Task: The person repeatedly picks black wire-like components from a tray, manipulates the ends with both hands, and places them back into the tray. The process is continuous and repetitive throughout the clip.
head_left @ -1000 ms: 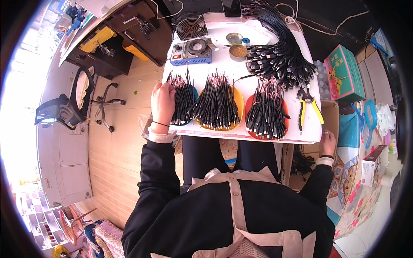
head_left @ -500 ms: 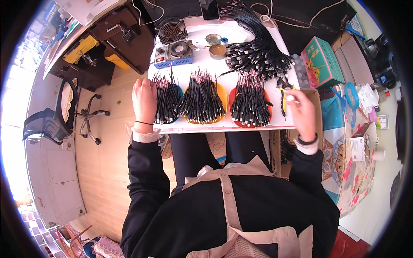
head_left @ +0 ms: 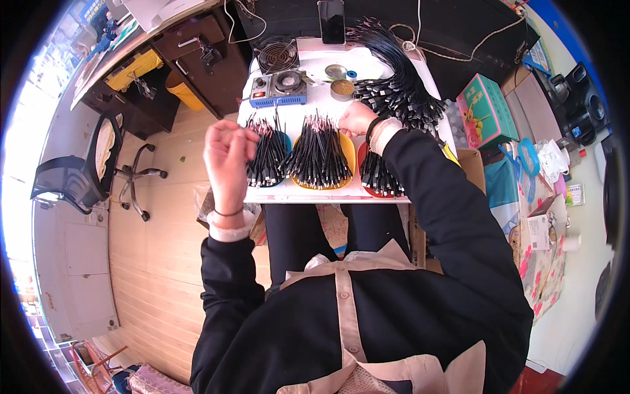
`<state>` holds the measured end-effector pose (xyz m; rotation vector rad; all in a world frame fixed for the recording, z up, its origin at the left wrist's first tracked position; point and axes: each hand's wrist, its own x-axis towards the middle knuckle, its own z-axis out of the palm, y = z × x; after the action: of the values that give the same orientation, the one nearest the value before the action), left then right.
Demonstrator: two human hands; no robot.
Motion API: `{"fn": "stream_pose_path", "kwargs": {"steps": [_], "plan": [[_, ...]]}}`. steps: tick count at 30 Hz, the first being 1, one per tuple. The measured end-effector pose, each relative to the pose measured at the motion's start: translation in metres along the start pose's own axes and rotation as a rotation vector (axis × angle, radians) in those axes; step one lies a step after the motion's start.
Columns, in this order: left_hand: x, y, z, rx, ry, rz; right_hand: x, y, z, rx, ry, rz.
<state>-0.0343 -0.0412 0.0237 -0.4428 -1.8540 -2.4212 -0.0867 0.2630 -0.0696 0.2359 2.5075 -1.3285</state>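
Note:
My left hand (head_left: pixel 228 157) is raised at the table's left edge, beside the blue tray (head_left: pixel 286 142) of short black cables (head_left: pixel 265 161). Its fingers are curled in; anything between them is hidden. My right hand (head_left: pixel 359 119) reaches across to the gap between the yellow tray (head_left: pixel 353 157) and the red tray (head_left: pixel 365 157), fingertips pinched low over the tabletop. What they grip cannot be made out. Bundled black cables (head_left: pixel 320 154) with pinkish wire ends fill the yellow tray. More cables (head_left: pixel 380 174) lie in the red tray, partly under my right forearm.
Behind the trays stand a blue soldering pot (head_left: pixel 279 92), a small fan (head_left: pixel 277 55), a round tin (head_left: pixel 342 89) and a phone (head_left: pixel 332 21). A big heap of black cables (head_left: pixel 400 98) covers the back right. Yellow-handled pliers (head_left: pixel 450 154) show beyond my right sleeve.
My right hand has swung left from beside the pliers to between the yellow and red trays. My left hand has lifted slightly off the table edge, its fingers turned toward the right.

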Motion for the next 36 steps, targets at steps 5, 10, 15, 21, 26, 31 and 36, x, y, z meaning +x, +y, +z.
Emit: {"fn": "stream_pose_path", "kwargs": {"steps": [5,10,15,21,26,31,36], "plan": [[-0.044,0.001,0.027,-0.295,-0.196,-0.392,-0.029,-0.011,-0.005,0.199,0.166,-0.1],[-0.058,0.007,0.047,-0.462,-0.237,-0.403,-0.109,-0.062,-0.017,0.097,0.429,-0.562],[-0.073,0.013,0.078,-0.422,-0.167,-0.294,-0.206,-0.09,0.007,0.334,0.2,-0.579],[-0.097,0.019,0.103,-0.435,-0.275,-0.342,-0.236,-0.082,0.027,0.461,0.31,-0.505],[-0.109,0.023,0.109,-0.373,-0.322,-0.33,-0.244,-0.071,0.032,0.455,0.391,-0.567],[-0.109,0.02,0.106,-0.364,-0.347,-0.353,-0.251,-0.068,0.024,0.496,0.309,-0.555],[-0.112,0.021,0.106,-0.41,-0.356,-0.412,-0.254,-0.069,0.011,0.742,0.188,-0.565]]}}
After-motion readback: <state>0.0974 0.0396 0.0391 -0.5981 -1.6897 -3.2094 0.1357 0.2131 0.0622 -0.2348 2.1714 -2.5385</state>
